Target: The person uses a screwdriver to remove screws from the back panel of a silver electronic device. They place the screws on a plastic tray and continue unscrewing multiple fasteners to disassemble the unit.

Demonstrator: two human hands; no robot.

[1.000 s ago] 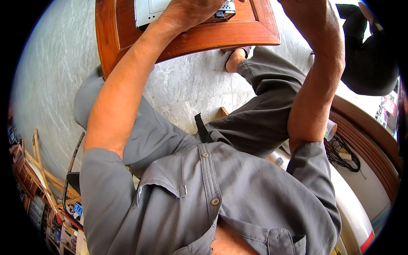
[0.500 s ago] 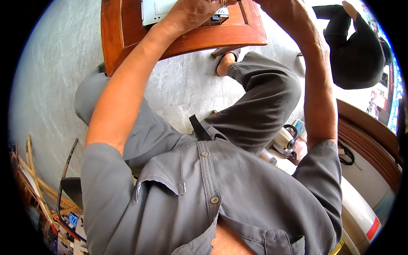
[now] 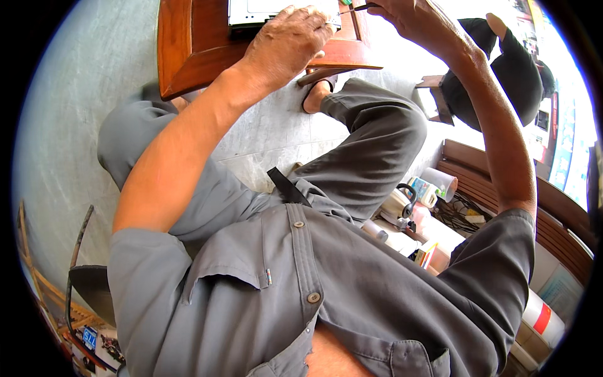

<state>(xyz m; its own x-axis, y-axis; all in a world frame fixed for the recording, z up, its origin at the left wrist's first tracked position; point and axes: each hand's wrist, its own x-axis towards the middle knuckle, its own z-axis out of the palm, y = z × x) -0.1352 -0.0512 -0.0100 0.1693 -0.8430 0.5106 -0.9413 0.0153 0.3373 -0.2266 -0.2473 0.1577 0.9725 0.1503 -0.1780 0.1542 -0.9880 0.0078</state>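
Observation:
A silver metal device with perforations (image 3: pixel 246 14) lies on a reddish wooden table (image 3: pixel 179 44) at the top of the view. My left hand (image 3: pixel 289 44) is closed on the device's near right edge, its fingers bent and covering part of it. My right hand (image 3: pixel 411 22), at the top right of the device, is closed on a thin dark tool (image 3: pixel 363 7), like a small screwdriver, whose slender end points left toward the device. The fingertips of my right hand are partly cut off by the upper edge.
A person in black (image 3: pixel 496 81) sits by a wooden stool (image 3: pixel 433 94) at upper right. At my right are a dark wooden bench (image 3: pixel 465 163), bottles and containers (image 3: pixel 421 191), cables (image 3: pixel 461 213). At lower left stand a black metal-framed object (image 3: pixel 88 283) and wooden pieces (image 3: pixel 28 270).
My left hand has moved right and slightly down over the device's edge. My right hand has drawn rightward, showing the dark tool. The whole view has shifted, revealing more clutter at right.

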